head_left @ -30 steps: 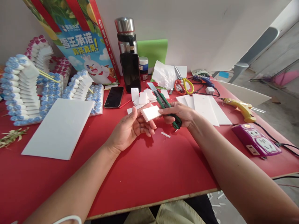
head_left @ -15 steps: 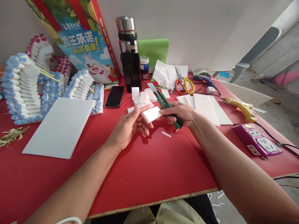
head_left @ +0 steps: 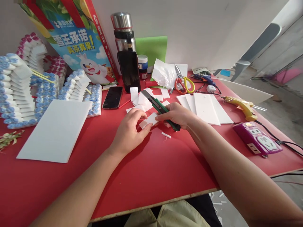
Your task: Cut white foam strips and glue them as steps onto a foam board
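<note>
A small white rectangular foam-board piece (head_left: 148, 121) is low over the red table, between my hands. My left hand (head_left: 129, 130) is closed round its left end, thumb at the near edge and fingers curled at the far side. In my right hand (head_left: 174, 115) is a green and black utility knife (head_left: 161, 107), its blade pointing up and to the left, away from me. The right thumb and fingers also touch the piece's right end. Several small white cut pieces (head_left: 142, 98) lie just beyond, and a thin white strip (head_left: 166, 135) rests nearer to me.
Large white sheets (head_left: 55, 129) lie left, with more white boards (head_left: 205, 108) right. A phone (head_left: 112, 97), steel flask (head_left: 121, 25), scissors (head_left: 184, 85), yellow glue gun (head_left: 241, 107) and purple power strip (head_left: 258, 138) surround the work area. Blue-white folded models (head_left: 19, 91) stand far left.
The white piece has come down toward the table. My left hand has turned from palm-up beneath it to gripping it from above. The knife stays in my right hand.
</note>
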`<state>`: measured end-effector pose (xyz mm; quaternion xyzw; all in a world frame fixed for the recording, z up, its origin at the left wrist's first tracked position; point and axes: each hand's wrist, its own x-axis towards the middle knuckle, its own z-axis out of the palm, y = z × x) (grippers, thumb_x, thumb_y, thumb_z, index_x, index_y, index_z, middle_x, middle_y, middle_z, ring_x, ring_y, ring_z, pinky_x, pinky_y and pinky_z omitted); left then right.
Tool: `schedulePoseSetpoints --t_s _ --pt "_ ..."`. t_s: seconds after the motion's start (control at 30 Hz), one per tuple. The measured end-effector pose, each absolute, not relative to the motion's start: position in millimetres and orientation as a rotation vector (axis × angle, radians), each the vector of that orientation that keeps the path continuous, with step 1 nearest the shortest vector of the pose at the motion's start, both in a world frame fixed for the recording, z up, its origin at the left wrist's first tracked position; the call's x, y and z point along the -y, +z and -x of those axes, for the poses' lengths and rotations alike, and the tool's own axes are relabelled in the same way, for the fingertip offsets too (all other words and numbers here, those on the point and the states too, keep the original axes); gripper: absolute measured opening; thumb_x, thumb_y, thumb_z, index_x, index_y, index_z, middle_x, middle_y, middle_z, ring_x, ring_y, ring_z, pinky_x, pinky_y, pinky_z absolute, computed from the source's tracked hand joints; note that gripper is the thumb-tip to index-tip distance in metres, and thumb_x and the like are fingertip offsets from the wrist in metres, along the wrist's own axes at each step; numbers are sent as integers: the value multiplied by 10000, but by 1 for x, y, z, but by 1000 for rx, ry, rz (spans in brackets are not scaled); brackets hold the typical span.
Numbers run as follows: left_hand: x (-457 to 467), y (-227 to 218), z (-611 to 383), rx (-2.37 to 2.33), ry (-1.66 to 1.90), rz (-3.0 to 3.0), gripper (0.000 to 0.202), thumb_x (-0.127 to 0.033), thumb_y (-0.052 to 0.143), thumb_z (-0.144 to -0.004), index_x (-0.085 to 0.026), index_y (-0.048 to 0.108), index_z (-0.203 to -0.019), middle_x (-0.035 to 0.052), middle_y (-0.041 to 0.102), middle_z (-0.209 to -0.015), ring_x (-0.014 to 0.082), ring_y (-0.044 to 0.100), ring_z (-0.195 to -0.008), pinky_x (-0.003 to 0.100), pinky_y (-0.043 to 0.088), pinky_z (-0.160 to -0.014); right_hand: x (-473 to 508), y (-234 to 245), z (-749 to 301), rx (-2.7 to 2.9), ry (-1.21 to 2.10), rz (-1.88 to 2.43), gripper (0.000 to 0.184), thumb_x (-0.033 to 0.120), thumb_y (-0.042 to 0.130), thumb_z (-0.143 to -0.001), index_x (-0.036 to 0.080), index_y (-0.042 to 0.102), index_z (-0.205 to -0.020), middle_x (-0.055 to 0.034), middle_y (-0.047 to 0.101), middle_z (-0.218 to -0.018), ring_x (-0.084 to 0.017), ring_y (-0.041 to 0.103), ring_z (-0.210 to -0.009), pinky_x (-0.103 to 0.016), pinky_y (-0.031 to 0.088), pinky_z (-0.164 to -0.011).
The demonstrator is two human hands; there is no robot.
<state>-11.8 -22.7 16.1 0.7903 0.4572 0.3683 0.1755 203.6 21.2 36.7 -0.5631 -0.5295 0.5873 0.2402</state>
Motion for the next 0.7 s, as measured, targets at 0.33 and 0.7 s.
schedulePoseSetpoints --t_s 0.33,0.7 --pt "26 9 1 -1358 943 -2515 87 -208 622 -920 -209 536 -929 56 616 -975 226 631 -918 349 508 -775 -16 43 -197 1526 1576 1536 144 199 755 -716 164 620 -681 8 565 -446 -120 488 -416 -233 325 -401" --pt "24 6 -5 -1387 920 -2526 71 -223 614 -938 -201 546 -941 78 640 -992 257 648 -976 372 519 -802 -15 44 -196 1545 1576 1533 213 197 755 -704 171 574 -595 -7 569 -441 -117 486 -408 -234 325 -391"
